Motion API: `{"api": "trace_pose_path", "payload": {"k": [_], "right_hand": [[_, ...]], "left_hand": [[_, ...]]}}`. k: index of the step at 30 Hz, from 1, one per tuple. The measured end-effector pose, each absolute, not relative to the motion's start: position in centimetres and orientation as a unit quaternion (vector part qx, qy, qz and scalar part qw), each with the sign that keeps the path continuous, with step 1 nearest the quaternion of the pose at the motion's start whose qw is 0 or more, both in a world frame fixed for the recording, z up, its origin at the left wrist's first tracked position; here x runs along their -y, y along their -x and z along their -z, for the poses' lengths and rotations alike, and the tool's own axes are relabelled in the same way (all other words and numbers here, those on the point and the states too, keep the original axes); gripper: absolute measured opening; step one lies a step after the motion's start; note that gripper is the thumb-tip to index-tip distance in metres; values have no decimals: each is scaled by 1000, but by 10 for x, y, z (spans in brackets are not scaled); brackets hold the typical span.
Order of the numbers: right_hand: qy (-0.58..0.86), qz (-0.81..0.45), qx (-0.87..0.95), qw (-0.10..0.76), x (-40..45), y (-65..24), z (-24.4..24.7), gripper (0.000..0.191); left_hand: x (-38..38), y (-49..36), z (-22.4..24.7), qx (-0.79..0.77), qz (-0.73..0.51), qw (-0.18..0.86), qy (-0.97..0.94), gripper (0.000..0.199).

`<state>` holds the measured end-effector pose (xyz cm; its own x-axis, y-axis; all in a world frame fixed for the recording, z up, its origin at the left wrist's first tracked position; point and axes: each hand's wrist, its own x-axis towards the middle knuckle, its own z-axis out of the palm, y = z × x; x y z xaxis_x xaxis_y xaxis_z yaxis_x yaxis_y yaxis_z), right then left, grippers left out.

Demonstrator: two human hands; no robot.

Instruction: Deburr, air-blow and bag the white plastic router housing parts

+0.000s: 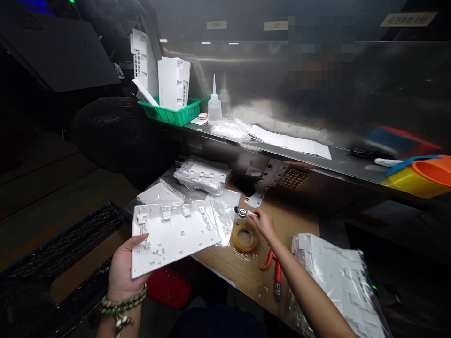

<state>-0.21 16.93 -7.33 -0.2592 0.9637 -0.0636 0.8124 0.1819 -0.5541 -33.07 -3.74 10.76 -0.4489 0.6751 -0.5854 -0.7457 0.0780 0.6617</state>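
Nearest, left hand, wrist strung with green and brown beads, fingers curled under and thumb pressed on top of a white plastic panel, gripped at its near corner and held flat above the table edge. Rigid moulded sheet, roughly rectangular, matte, studded with small clips, ribs and square bosses along the far edge. Further right, right hand reaching across a brown cardboard sheet, fingertips pinched shut on a small white piece, just beside a little round container with a dark glossy top. Just below the hand, a roll of clear yellowish tape, ring-shaped, lying flat. Near the forearm, red-handled pliers. At right, a stack of white panels in crinkled clear bags. Behind the held panel, more bagged white parts, film shiny and wrinkled. On the brushed metal shelf: a green ribbed plastic bin with tall white housings standing in it, a translucent squeeze bottle with a long tapered nozzle, flat white paper sheets, and yellow and orange tubs at far right.
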Motion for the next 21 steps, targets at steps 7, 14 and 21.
{"api": "trace_pose_path", "payload": {"k": [7,14,21], "right_hand": [[565,-206,796,69,-196,34,70,31],[560,-197,802,60,-192,42,70,28],[595,-212,740,232,-179,38,15,26]], "left_hand": [[1,306,-130,-464,-704,535,61,72],[-9,296,-138,-384,-706,593,46,67],[-6,291,-142,-359,-695,623,12,66]]}}
